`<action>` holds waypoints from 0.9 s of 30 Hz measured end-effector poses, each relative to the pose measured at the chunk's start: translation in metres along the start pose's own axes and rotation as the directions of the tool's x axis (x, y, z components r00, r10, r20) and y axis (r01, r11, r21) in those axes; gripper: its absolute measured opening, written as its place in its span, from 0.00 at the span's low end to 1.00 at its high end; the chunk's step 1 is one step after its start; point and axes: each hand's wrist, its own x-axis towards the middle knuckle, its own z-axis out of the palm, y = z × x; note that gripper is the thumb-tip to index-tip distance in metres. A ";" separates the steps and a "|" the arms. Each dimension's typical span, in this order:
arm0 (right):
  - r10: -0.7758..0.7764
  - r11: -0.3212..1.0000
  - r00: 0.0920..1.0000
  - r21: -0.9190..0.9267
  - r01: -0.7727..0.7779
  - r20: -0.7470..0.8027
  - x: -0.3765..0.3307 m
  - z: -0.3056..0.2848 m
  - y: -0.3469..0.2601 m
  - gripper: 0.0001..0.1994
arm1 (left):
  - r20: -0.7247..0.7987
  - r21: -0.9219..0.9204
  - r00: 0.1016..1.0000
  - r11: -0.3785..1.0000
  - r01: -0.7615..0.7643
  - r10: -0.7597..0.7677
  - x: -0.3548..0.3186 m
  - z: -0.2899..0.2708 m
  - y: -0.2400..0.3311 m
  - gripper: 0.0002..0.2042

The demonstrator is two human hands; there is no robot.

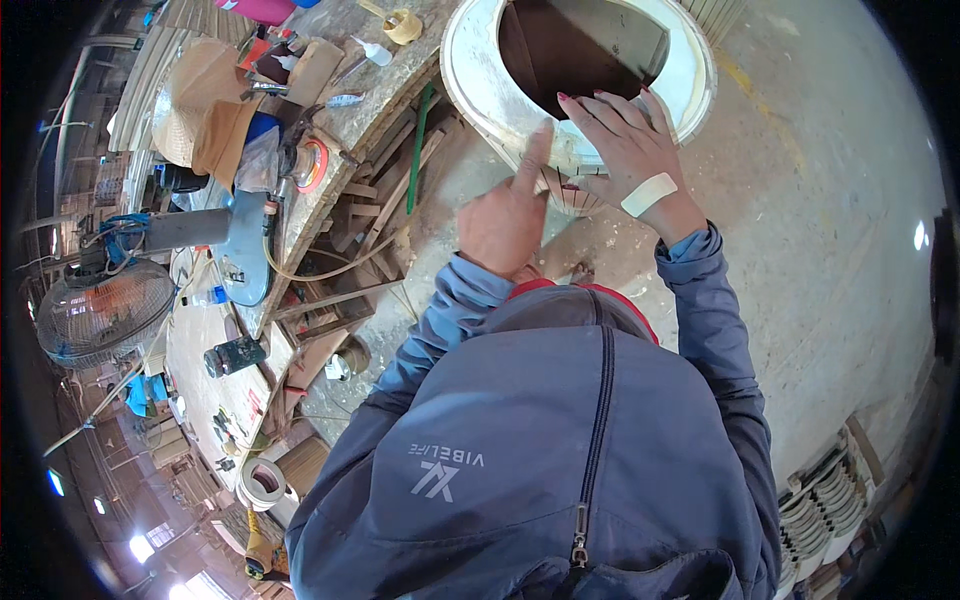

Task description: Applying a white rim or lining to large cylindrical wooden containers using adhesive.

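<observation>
We see the round white frame point(470, 80) with its dark oval opening lying ahead of the person's chest, its far edge cut off by the picture's top. The right hand point(628, 150) lies flat on the near rim of the frame, fingers spread and loose, a pale plaster across its back. The left hand point(507, 222) sits just beside it on the rim, curled into a fist with the forefinger stretched out and pressing the rim. Left of the frame runs a cluttered workbench point(330, 110). We cannot make out what lies under the palms.
</observation>
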 end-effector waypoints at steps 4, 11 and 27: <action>-0.012 1.000 1.000 -0.012 0.012 -0.007 0.000 0.001 0.002 0.47 | 0.039 -0.052 0.998 0.998 -0.040 0.042 -0.006 0.010 0.015 0.41; 0.010 1.000 0.999 0.005 -0.010 0.041 0.001 -0.003 0.001 0.48 | -0.001 -0.068 0.999 0.997 -0.049 0.049 0.003 -0.005 -0.007 0.40; 0.004 1.000 0.997 0.012 -0.005 0.079 0.020 0.010 -0.046 0.45 | -0.150 -0.234 0.983 0.970 0.070 -0.107 -0.020 -0.009 -0.055 0.37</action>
